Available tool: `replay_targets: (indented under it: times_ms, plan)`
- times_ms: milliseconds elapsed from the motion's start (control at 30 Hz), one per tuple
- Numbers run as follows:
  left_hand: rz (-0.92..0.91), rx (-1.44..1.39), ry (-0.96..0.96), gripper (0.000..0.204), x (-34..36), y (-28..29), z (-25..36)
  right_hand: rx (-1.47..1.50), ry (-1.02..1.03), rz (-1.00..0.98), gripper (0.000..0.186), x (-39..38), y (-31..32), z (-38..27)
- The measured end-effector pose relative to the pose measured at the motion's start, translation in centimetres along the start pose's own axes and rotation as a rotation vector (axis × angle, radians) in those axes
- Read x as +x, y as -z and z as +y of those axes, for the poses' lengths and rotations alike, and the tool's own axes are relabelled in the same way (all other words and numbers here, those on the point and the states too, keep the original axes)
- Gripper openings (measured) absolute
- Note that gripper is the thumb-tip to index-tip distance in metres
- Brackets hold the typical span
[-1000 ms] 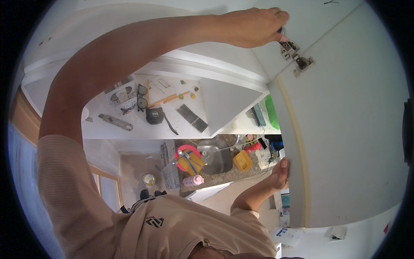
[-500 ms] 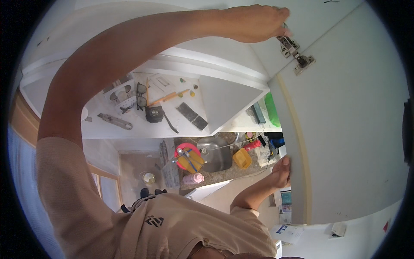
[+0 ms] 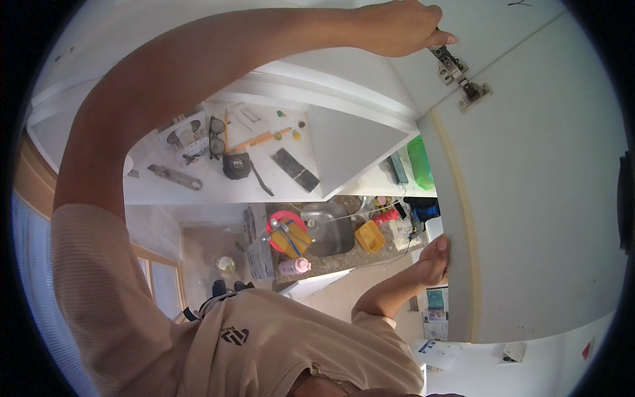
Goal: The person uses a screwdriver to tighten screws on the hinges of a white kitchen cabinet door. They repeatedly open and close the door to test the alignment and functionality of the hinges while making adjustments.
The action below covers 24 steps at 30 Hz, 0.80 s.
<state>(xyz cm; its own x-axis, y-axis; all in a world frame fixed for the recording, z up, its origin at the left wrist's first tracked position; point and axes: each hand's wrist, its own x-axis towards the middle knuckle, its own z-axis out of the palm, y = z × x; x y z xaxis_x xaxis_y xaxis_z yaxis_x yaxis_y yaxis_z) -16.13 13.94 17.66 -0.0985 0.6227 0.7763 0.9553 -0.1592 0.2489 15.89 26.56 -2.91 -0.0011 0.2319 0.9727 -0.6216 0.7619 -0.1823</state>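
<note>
My left hand (image 3: 403, 28) reaches across the top with its fingers closed at the inner end of a metal concealed hinge (image 3: 456, 74). Whatever sits between those fingers is hidden. The hinge joins the white cabinet wall (image 3: 486, 33) to a large pale cabinet door (image 3: 542, 198), which stands swung out on the right. Lower down, my right hand (image 3: 433, 261) grips the door's near edge, with some fingers out of sight behind it.
A white shelf (image 3: 225, 192) holds a tape measure (image 3: 236, 166), glasses (image 3: 217, 137), a utility knife (image 3: 174, 177), a pencil (image 3: 250, 143) and a dark flat strip (image 3: 295, 169). Below are a sink (image 3: 331, 228), yellow tub (image 3: 370, 237) and pink bottle (image 3: 295, 266).
My left hand has shifted slightly up, its thumb now extended beside the hinge. Door and hinge appear slightly farther right in view. My right hand keeps its grip on the door.
</note>
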Motion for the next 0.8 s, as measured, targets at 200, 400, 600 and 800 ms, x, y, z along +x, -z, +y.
replay_targets:
  times_ms: [200,400,600,800]
  plan:
    - [0.339,0.008,-0.282,0.048,-2.6,-1.6,1.7,0.052,-0.025,0.023,0.030,-0.1,-0.2,-0.2]
    - [-0.171,-0.113,0.081,0.045,0.7,1.1,0.1,-0.123,0.016,0.021,0.032,-0.4,0.5,0.2]
    - [0.265,-0.022,-0.142,0.047,-2.6,-1.7,1.5,-0.076,0.018,0.030,0.032,-0.5,0.3,0.3]
    - [-0.087,0.023,0.140,0.042,-0.2,-0.2,0.4,-0.030,0.020,-0.009,0.039,-0.2,0.1,0.1]
